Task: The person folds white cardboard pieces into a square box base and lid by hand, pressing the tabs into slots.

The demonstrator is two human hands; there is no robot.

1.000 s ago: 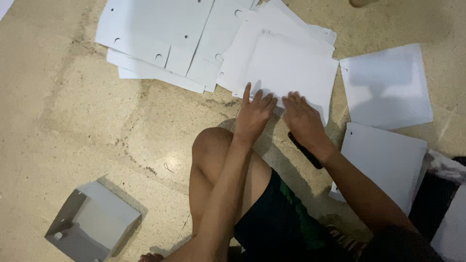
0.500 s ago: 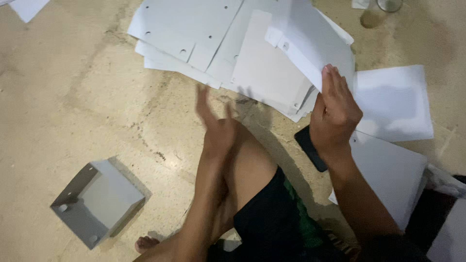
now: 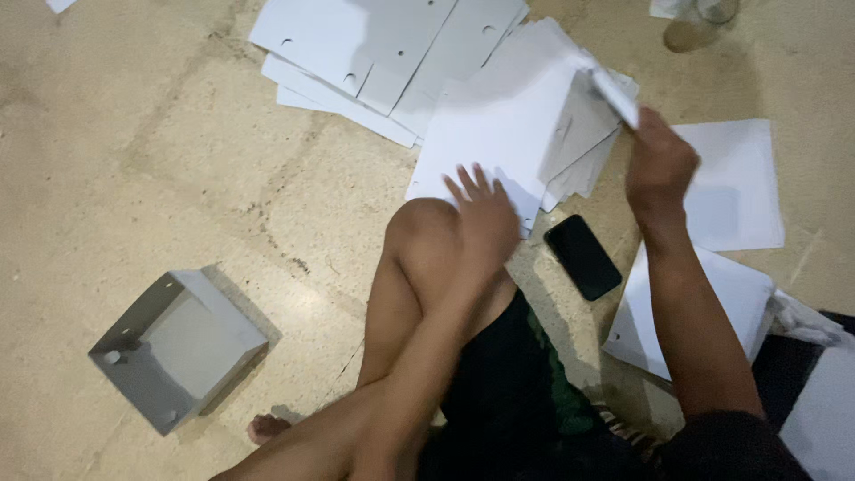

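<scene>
I sit on a tan stone floor with my bare knee (image 3: 427, 233) raised. My right hand (image 3: 657, 165) is lifted and shut on the edge of a white cardboard sheet (image 3: 614, 89), held tilted and blurred above a pile of flat white cardboard sheets (image 3: 508, 116). My left hand (image 3: 485, 218) hovers with fingers spread over the near edge of that pile, just past my knee, holding nothing.
More white die-cut sheets (image 3: 356, 44) with round holes lie at the top. Single white sheets (image 3: 730, 187) (image 3: 704, 312) lie at the right. A black phone (image 3: 582, 256) lies on the floor between my arms. A folded grey-white box (image 3: 178, 347) stands at the lower left.
My right hand has picked a sheet off the pile and swung it up and to the right. My left hand came off the pile, then moved back over its near edge.
</scene>
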